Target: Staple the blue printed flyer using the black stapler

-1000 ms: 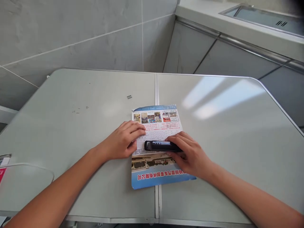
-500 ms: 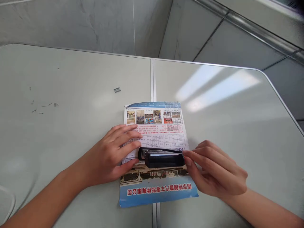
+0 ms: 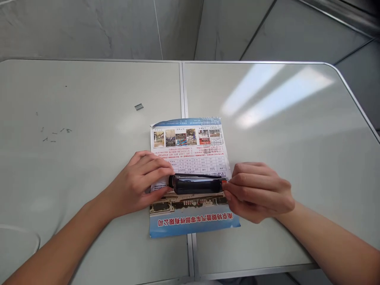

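A black stapler (image 3: 197, 185) lies crosswise over a printed sheet (image 3: 190, 158), with a thin gap between its long parts. Its left end sits between the thumb and fingers of my left hand (image 3: 145, 178), which rests partly on the paper. At the other end, my right hand (image 3: 258, 192) pinches the stapler's tip, where a small red piece shows beside the fingertips. Rows of staples are pressed into the sheet's far right corner. My fingers hide both ends of the stapler in part.
A short strip of staples (image 3: 139, 107) lies beyond the paper to the left. Several loose bent staples (image 3: 54, 133) are scattered at the far left of the pale table (image 3: 103, 87). A metal seam (image 3: 184, 91) runs through the table's middle; a tiled wall stands behind.
My right hand has turned and closed more fully on the stapler's right end, where red now shows. The stapler's parts look closer together. My left fingers have drawn in around its left end.
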Action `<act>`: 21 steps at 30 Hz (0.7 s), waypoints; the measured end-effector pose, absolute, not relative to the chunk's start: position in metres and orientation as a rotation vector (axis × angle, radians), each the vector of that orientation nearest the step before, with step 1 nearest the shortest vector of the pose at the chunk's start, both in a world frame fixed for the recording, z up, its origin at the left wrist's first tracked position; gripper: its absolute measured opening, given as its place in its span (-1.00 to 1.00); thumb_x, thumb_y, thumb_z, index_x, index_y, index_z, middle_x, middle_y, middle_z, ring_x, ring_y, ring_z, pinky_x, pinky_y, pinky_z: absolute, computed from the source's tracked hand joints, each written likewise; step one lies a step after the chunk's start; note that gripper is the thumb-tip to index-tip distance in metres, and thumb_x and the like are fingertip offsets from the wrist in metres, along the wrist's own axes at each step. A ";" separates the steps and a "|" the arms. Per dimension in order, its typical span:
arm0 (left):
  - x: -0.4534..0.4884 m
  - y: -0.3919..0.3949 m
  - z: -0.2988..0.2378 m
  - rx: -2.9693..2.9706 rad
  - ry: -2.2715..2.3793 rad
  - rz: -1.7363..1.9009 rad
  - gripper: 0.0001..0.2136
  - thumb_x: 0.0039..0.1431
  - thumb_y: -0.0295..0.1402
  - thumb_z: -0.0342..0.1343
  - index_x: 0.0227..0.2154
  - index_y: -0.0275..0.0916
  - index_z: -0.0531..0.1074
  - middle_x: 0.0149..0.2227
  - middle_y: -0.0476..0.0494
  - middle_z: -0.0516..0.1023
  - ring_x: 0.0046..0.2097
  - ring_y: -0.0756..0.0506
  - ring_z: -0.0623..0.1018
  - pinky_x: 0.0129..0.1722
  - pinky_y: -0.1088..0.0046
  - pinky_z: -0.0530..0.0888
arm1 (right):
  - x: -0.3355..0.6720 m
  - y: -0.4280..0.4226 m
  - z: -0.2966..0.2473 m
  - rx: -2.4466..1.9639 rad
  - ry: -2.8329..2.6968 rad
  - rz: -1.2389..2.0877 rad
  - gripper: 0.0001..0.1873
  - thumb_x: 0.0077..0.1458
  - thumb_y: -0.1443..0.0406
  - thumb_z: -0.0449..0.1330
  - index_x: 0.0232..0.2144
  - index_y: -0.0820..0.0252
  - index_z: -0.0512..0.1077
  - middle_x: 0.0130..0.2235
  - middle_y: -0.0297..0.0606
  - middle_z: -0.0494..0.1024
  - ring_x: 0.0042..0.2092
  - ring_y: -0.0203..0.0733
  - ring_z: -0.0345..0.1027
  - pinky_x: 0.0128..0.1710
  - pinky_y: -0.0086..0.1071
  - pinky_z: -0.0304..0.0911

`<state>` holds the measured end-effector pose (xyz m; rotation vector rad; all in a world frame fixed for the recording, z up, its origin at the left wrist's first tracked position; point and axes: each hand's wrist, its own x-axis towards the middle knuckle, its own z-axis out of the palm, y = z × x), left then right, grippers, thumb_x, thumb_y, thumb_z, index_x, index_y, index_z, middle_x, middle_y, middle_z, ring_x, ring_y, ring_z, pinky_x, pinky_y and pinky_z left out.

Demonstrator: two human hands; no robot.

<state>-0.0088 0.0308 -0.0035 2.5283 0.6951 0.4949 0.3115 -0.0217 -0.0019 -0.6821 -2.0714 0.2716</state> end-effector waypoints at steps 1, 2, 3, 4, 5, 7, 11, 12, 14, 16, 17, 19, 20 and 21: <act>-0.009 0.031 -0.003 2.521 0.696 0.496 -0.72 0.34 -0.39 0.21 0.08 -0.12 0.45 0.00 -0.20 0.65 0.02 -0.20 0.60 0.15 0.08 0.39 | 0.313 -0.020 -0.001 -0.652 -2.101 0.299 -0.79 0.04 0.53 0.24 -0.42 0.12 0.44 -0.58 -0.41 0.34 -0.57 -0.27 0.15 -0.56 -0.27 0.00; -0.008 0.031 -0.003 2.516 0.698 0.495 -0.72 0.34 -0.39 0.21 0.08 -0.12 0.45 0.00 -0.19 0.65 0.02 -0.20 0.60 0.14 0.09 0.39 | 0.314 -0.019 0.000 -0.622 -2.131 0.323 -0.79 0.04 0.53 0.23 -0.44 0.11 0.42 -0.59 -0.42 0.32 -0.58 -0.27 0.15 -0.56 -0.26 -0.01; -0.008 0.031 -0.002 2.512 0.701 0.496 -0.72 0.34 -0.38 0.21 0.07 -0.12 0.45 0.00 -0.19 0.66 0.02 -0.20 0.60 0.14 0.09 0.39 | 0.315 -0.018 0.001 -0.598 -2.156 0.340 -0.78 0.04 0.52 0.22 -0.46 0.10 0.41 -0.60 -0.42 0.31 -0.58 -0.26 0.14 -0.56 -0.25 -0.02; -0.008 0.032 -0.002 2.510 0.703 0.495 -0.73 0.34 -0.38 0.21 0.07 -0.12 0.45 0.00 -0.19 0.66 0.02 -0.20 0.60 0.14 0.09 0.38 | 0.316 -0.017 0.001 -0.583 -2.175 0.351 -0.78 0.04 0.52 0.22 -0.47 0.09 0.40 -0.60 -0.42 0.31 -0.59 -0.26 0.14 -0.56 -0.24 -0.03; -0.008 0.032 -0.002 2.509 0.705 0.494 -0.74 0.34 -0.37 0.21 0.06 -0.11 0.46 -0.01 -0.18 0.66 0.01 -0.20 0.60 0.14 0.09 0.38 | 0.317 -0.016 0.002 -0.578 -2.182 0.352 -0.78 0.04 0.51 0.23 -0.47 0.08 0.39 -0.60 -0.42 0.32 -0.58 -0.26 0.14 -0.56 -0.24 -0.02; -0.007 0.033 -0.002 2.509 0.706 0.495 -0.76 0.34 -0.35 0.22 0.04 -0.11 0.47 -0.02 -0.18 0.67 0.00 -0.20 0.61 0.15 0.09 0.38 | 0.319 -0.015 0.001 -0.593 -2.164 0.329 -0.78 0.04 0.51 0.23 -0.47 0.08 0.39 -0.60 -0.43 0.33 -0.58 -0.27 0.15 -0.56 -0.25 0.02; -0.007 0.033 -0.002 2.503 0.715 0.489 -0.77 0.34 -0.31 0.22 0.02 -0.10 0.49 -0.03 -0.17 0.67 -0.01 -0.19 0.61 0.14 0.09 0.38 | 0.320 -0.014 -0.002 -0.613 -2.143 0.277 -0.77 0.06 0.51 0.24 -0.46 0.07 0.39 -0.61 -0.45 0.31 -0.60 -0.28 0.14 -0.57 -0.27 0.03; -0.007 0.033 -0.002 2.500 0.721 0.487 -0.77 0.34 -0.30 0.22 0.02 -0.10 0.49 -0.03 -0.17 0.67 -0.01 -0.20 0.61 0.14 0.09 0.38 | 0.321 -0.013 -0.002 -0.604 -2.148 0.271 -0.78 0.06 0.50 0.24 -0.45 0.07 0.40 -0.61 -0.45 0.31 -0.60 -0.28 0.15 -0.58 -0.27 0.03; -0.007 0.033 -0.002 2.496 0.728 0.482 -0.78 0.34 -0.29 0.22 0.01 -0.10 0.50 -0.04 -0.16 0.68 -0.01 -0.20 0.61 0.13 0.10 0.38 | 0.321 -0.012 -0.002 -0.599 -2.147 0.267 -0.79 0.08 0.50 0.24 -0.43 0.08 0.40 -0.60 -0.44 0.33 -0.60 -0.28 0.17 -0.57 -0.28 0.05; -0.007 0.033 -0.002 2.499 0.726 0.478 -0.79 0.35 -0.29 0.22 0.01 -0.10 0.50 -0.03 -0.16 0.67 -0.01 -0.19 0.61 0.13 0.11 0.38 | 0.322 -0.011 -0.001 -0.605 -2.131 0.276 -0.79 0.10 0.51 0.24 -0.42 0.09 0.41 -0.59 -0.43 0.35 -0.59 -0.29 0.18 -0.57 -0.30 0.07; -0.007 0.033 -0.001 2.500 0.724 0.476 -0.79 0.35 -0.30 0.22 0.01 -0.10 0.50 -0.03 -0.17 0.67 -0.01 -0.19 0.61 0.13 0.11 0.38 | 0.322 -0.011 -0.001 -0.606 -2.124 0.286 -0.78 0.10 0.52 0.24 -0.42 0.09 0.41 -0.59 -0.43 0.35 -0.59 -0.29 0.18 -0.57 -0.30 0.08; -0.007 0.033 -0.001 2.497 0.725 0.475 -0.79 0.35 -0.29 0.22 0.01 -0.10 0.50 -0.03 -0.17 0.67 -0.01 -0.19 0.61 0.13 0.11 0.37 | 0.322 -0.010 0.000 -0.601 -2.125 0.311 -0.77 0.10 0.53 0.24 -0.43 0.09 0.40 -0.60 -0.43 0.35 -0.59 -0.29 0.17 -0.57 -0.30 0.08; -0.006 0.033 0.000 2.494 0.729 0.476 -0.79 0.35 -0.29 0.22 0.01 -0.10 0.50 -0.04 -0.16 0.67 -0.01 -0.19 0.61 0.13 0.12 0.37 | 0.322 -0.009 0.000 -0.599 -2.130 0.324 -0.76 0.10 0.54 0.23 -0.43 0.09 0.40 -0.60 -0.44 0.35 -0.59 -0.29 0.17 -0.58 -0.30 0.08; -0.006 0.032 0.000 2.489 0.736 0.474 -0.79 0.35 -0.28 0.22 0.00 -0.10 0.51 -0.04 -0.16 0.67 -0.01 -0.19 0.61 0.13 0.12 0.37 | 0.322 -0.009 0.000 -0.602 -2.132 0.335 -0.76 0.11 0.53 0.23 -0.44 0.09 0.39 -0.60 -0.44 0.35 -0.59 -0.29 0.17 -0.57 -0.30 0.09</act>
